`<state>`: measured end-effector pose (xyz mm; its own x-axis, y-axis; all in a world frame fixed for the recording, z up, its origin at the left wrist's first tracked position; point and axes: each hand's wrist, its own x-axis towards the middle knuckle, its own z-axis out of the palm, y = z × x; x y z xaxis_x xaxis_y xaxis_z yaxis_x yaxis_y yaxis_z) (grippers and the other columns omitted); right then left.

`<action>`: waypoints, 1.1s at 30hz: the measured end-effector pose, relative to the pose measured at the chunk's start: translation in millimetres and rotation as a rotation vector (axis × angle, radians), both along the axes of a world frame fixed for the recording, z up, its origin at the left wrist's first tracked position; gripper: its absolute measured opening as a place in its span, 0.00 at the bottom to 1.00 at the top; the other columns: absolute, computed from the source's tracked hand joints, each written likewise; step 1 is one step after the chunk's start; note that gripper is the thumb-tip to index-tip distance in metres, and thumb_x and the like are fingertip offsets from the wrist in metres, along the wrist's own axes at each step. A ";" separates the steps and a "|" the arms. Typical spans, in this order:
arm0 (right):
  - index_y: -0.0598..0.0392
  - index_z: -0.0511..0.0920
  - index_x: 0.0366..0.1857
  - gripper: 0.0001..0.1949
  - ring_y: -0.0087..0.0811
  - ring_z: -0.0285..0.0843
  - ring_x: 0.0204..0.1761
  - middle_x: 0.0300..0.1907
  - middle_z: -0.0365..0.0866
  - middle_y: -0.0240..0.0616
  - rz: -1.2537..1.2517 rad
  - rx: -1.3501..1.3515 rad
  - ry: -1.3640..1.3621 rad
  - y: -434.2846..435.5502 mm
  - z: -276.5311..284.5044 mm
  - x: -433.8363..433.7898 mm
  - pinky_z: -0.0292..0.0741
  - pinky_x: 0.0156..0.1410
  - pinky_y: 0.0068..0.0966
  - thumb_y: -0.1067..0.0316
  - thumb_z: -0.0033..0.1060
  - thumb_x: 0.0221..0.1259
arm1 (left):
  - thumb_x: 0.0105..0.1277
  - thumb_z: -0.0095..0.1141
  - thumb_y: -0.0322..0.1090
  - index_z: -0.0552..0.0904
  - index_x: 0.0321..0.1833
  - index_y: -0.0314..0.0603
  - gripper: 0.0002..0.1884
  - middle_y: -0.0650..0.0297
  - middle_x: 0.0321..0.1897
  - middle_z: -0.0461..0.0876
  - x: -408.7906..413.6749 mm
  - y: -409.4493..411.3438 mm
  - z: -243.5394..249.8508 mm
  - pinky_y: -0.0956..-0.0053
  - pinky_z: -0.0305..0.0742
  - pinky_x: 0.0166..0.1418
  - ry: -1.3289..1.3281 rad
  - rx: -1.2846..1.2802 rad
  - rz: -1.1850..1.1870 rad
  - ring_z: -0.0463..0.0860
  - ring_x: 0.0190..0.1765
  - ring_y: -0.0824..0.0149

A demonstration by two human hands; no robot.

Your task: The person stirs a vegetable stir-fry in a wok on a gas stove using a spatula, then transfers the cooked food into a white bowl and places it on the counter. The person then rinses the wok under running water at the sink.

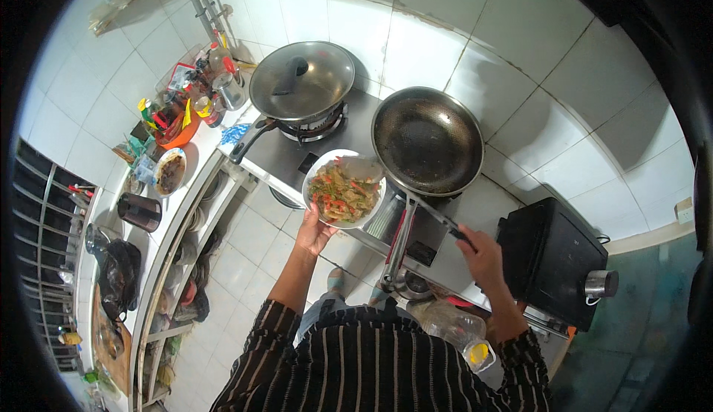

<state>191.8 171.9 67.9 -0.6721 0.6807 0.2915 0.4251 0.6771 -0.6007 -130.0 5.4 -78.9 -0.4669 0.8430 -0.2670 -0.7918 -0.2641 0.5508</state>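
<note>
My left hand (pixel 316 232) grips the near rim of a white bowl (pixel 308 177) held up in front of the stove. Stir-fried food with red and green pieces (pixel 342 194) fills the bowl. In my right hand (pixel 483 256) is the dark handle of a metal spatula (pixel 362 169), whose blade lies over the food at the bowl's far right side. Just beyond the bowl, a frying pan (pixel 426 136) sits on the right burner with only an oily film and small specks inside. Its long handle (pixel 402 239) points toward me, between my hands.
A lidded wok (pixel 303 86) stands on the left burner, its handle (pixel 253 140) jutting over the counter edge. Bottles (pixel 209 111) and a bowl of dark food (pixel 170 172) crowd the left counter. At right is a black oven-like appliance (pixel 551 256) with a metal cup (pixel 601 284) on it.
</note>
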 end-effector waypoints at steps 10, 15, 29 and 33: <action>0.56 0.78 0.52 0.16 0.24 0.67 0.22 0.21 0.71 0.29 -0.196 -0.469 0.181 -12.4 -6.6 11.3 0.63 0.26 0.25 0.63 0.58 0.64 | 0.66 0.47 0.55 0.59 0.68 0.52 0.31 0.59 0.65 0.67 5.8 -3.5 0.3 0.51 0.72 0.62 0.019 0.012 0.018 0.71 0.64 0.54; 0.55 0.78 0.54 0.17 0.16 0.59 0.20 0.21 0.68 0.24 -0.455 -0.909 0.329 22.4 -0.8 18.6 0.58 0.26 0.16 0.59 0.55 0.65 | 0.66 0.47 0.57 0.59 0.68 0.51 0.33 0.58 0.65 0.66 15.4 -10.2 6.3 0.51 0.70 0.64 0.036 0.021 0.028 0.71 0.64 0.54; 0.58 0.82 0.40 0.14 0.16 0.59 0.18 0.18 0.69 0.25 -0.134 -0.577 -0.370 165.9 46.9 20.8 0.58 0.23 0.20 0.58 0.57 0.63 | 0.68 0.45 0.54 0.58 0.68 0.53 0.29 0.59 0.65 0.67 38.9 -32.3 -2.1 0.53 0.75 0.59 0.042 -0.006 0.085 0.72 0.63 0.55; 0.55 0.80 0.32 0.12 0.16 0.56 0.16 0.17 0.68 0.24 -0.206 -0.882 -0.277 177.2 25.1 -12.0 0.53 0.19 0.17 0.56 0.59 0.62 | 0.69 0.47 0.52 0.61 0.66 0.55 0.26 0.60 0.64 0.67 40.0 -19.3 -0.9 0.53 0.76 0.57 0.015 0.024 0.097 0.73 0.62 0.53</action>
<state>179.8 349.0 93.0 -0.4820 0.6927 -0.5365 0.6898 -0.0775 -0.7198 -90.0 -14.0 -79.8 -0.5502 0.7999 -0.2398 -0.7536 -0.3519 0.5551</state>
